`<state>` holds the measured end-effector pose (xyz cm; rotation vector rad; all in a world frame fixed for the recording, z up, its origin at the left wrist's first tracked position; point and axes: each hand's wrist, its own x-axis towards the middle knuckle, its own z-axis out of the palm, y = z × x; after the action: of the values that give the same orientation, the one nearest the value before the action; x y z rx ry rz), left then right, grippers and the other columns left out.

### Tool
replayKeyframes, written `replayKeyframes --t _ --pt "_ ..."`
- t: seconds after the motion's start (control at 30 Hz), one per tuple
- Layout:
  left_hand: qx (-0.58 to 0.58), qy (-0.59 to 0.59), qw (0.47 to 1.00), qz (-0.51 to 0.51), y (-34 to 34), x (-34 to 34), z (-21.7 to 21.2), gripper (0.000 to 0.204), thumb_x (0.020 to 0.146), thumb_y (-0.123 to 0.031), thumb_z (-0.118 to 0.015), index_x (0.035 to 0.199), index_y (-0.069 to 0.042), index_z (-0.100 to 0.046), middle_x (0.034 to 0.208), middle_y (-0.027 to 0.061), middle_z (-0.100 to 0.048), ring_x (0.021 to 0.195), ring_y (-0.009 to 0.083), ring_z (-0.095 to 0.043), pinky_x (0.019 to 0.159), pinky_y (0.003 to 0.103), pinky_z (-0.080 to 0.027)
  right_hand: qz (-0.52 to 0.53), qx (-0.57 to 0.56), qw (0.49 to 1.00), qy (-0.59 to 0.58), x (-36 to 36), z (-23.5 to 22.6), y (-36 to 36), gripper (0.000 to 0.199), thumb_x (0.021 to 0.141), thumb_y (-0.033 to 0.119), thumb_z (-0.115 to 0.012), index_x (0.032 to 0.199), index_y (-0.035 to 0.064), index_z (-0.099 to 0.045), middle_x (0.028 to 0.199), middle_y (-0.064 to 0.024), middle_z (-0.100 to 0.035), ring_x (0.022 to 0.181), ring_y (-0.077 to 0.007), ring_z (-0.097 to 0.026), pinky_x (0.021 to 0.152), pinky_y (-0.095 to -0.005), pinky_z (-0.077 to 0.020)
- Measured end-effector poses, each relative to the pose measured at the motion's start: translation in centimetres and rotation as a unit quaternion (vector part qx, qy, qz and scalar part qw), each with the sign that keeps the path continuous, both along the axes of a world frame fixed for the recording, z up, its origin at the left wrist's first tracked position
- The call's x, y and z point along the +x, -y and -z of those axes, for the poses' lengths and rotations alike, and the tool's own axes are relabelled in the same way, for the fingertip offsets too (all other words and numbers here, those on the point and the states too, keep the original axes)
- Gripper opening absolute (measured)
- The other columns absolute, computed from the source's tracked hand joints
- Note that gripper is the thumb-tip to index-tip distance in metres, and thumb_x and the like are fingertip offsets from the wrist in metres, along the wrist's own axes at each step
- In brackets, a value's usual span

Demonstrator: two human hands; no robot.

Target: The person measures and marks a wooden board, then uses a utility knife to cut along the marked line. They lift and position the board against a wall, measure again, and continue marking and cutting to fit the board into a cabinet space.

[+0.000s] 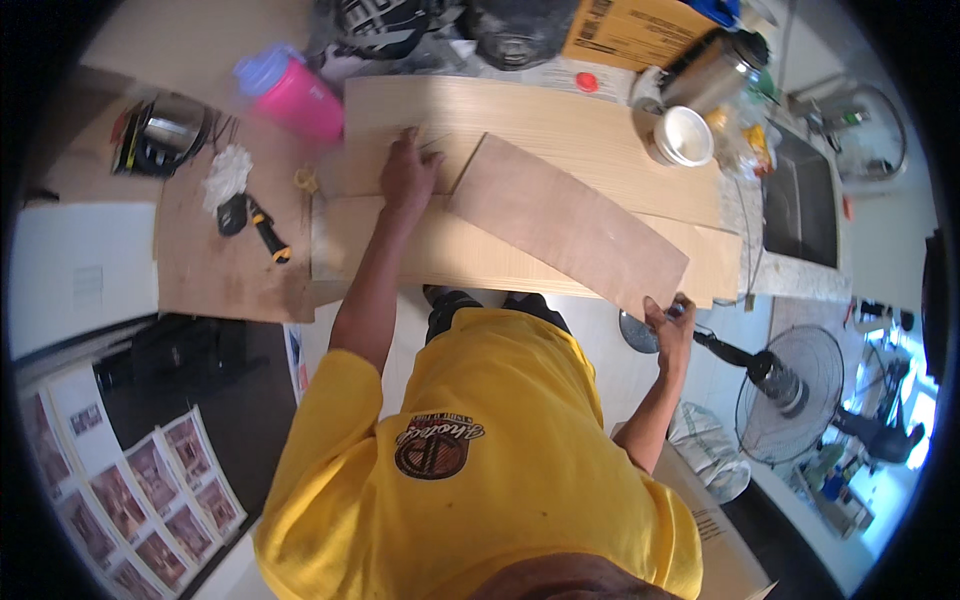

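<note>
A narrow brown wooden board [570, 220] lies slantwise over pale wood-grain panels [560, 110] on the counter. My right hand [672, 318] grips its near right corner, thumb and fingers closed around the edge. To the left of its far end, my left hand [408, 172] is over the pale panels, apart from the brown board. Its thumb and forefinger are spread. A thin dark line shows beside its fingertips; whether it is an object or a shadow I cannot tell. Another pale panel [370, 240] runs along the counter's near side.
A pink bottle [300, 100] stands left of the panels, near a black-and-yellow hand tool [268, 232]. At the right are a white tub [683, 137], a steel flask [715, 75] and a sink [800, 195]. A fan [790, 395] stands low on the right. A red cap [587, 82] lies behind the panels.
</note>
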<state>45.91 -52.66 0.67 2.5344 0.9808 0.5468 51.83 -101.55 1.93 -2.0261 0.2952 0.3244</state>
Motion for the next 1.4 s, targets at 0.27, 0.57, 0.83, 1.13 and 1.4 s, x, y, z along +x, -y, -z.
replayKeyframes --t 0.27,0.57,0.83,1.13,1.4 --pt "-0.079 -0.095 0.992 0.006 1.6 -3.9 0.4 0.038 0.092 -0.025 -0.071 0.118 -0.002 -0.055 0.118 0.0209 -0.057 0.101 0.0444 -0.065 0.083 0.052 -0.054 -0.017 0.261 0.953 -0.154 -5.6 -1.4 -0.5 0.047 0.094 0.036 -0.076 0.122 0.003 -0.059 0.095 -0.0092 -0.069 0.077 -0.0145 -0.067 0.062 -0.0312 -0.0542" --pt "-0.075 -0.004 0.992 0.098 -3.2 -13.4 -2.2 0.027 0.095 -0.02 -0.067 0.116 -0.007 -0.055 0.115 0.022 -0.056 0.103 0.0453 -0.062 0.079 0.055 -0.052 0.029 0.41 0.912 0.012 -14.0 -3.8 -5.2 0.044 0.098 0.023 -0.07 0.132 -0.0005 -0.057 0.117 -0.0146 -0.071 0.095 -0.0243 -0.074 0.061 -0.0264 -0.0613" --pt "-0.325 0.268 0.896 -0.143 -12.2 -29.9 -1.1 0.024 0.104 -0.019 -0.059 0.122 -0.004 -0.057 0.109 0.0082 -0.064 0.098 0.0183 -0.062 0.084 0.035 -0.052 0.002 0.455 0.888 -0.059 -21.3 -5.8 -15.2 0.035 0.096 0.026 -0.07 0.124 0.0069 -0.062 0.114 -0.0064 -0.069 0.084 -0.0165 -0.067 0.063 -0.0299 -0.055" --pt "0.066 0.125 0.95 -0.279 -32.8 -45.5 0.2 0.055 0.094 -0.022 -0.07 0.138 0.004 -0.051 0.128 0.025 -0.06 0.124 0.0378 -0.055 0.106 0.045 -0.043 -0.238 0.546 0.751 -0.285 -26.6 -3.0 -44.0 0.036 0.105 0.022 -0.059 0.133 0.0 -0.054 0.117 -0.0076 -0.067 0.102 -0.0195 -0.07 0.08 -0.0326 -0.0641" --pt "0.068 0.058 0.94 -0.33 -24.1 -51.2 3.4 0.046 0.093 -0.017 -0.069 0.132 0.006 -0.057 0.134 0.0283 -0.055 0.125 0.044 -0.051 0.108 0.051 -0.041 -0.425 0.363 0.784 -0.269 -33.1 -1.6 -51.9 0.033 0.104 0.021 -0.061 0.134 0.0073 -0.056 0.113 -0.0041 -0.066 0.099 -0.0218 -0.07 0.086 -0.0344 -0.0588"
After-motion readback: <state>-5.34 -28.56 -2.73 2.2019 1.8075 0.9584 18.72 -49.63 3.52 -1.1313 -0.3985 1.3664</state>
